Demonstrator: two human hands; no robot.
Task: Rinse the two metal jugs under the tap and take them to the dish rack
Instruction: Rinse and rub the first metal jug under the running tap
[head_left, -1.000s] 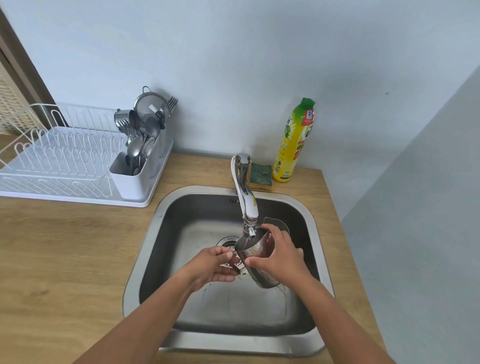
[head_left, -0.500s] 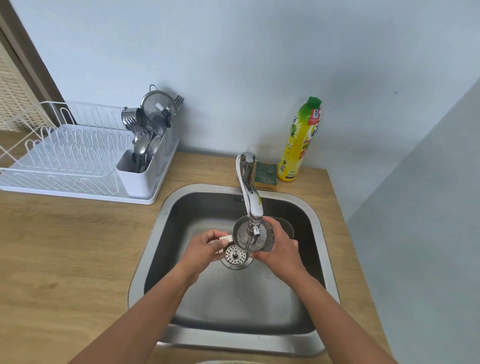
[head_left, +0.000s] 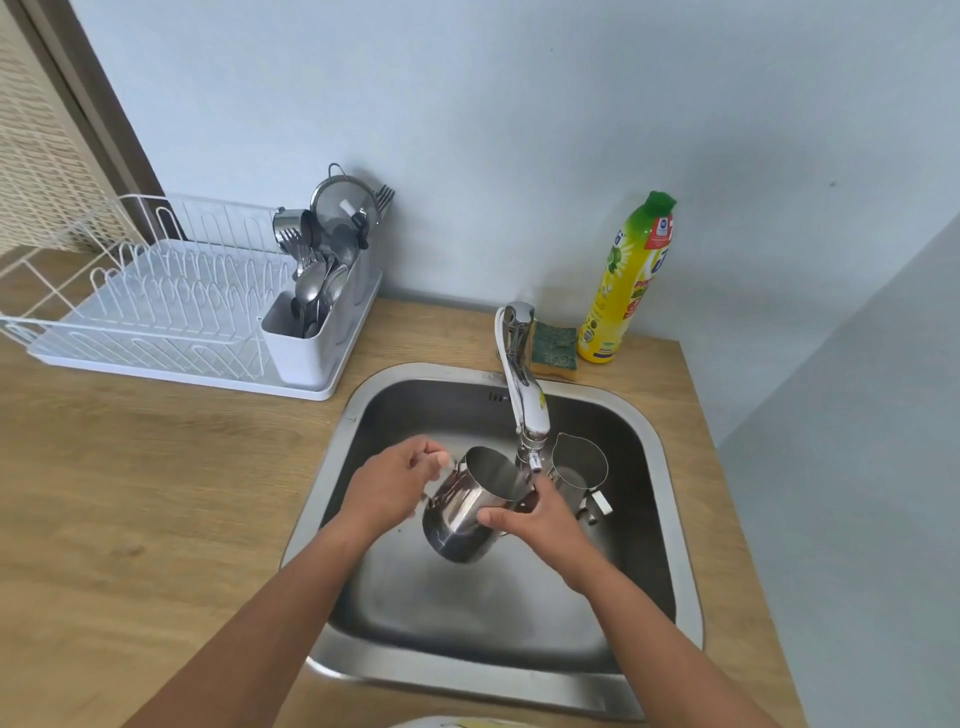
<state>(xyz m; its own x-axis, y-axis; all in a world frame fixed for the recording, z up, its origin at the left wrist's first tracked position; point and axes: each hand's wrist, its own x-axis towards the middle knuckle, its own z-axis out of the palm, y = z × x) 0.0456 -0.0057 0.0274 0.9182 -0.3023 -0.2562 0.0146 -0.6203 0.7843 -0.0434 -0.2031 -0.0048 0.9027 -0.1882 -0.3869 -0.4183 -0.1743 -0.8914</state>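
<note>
The tap (head_left: 524, 400) and second jug (head_left: 579, 467) crowd the sink's (head_left: 670, 519) back right; its front lies open.

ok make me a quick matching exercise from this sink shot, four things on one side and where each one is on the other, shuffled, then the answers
Things
1. held jug
2. second jug
3. sponge
4. cutlery

Places
A. in the white holder on the dish rack
B. standing in the sink, right of the tap
C. on the counter between the tap base and the yellow bottle
D. tilted over the sink, between the left hand and the right hand

Pairs: 1-D, 2-B, 3-C, 4-A
</note>
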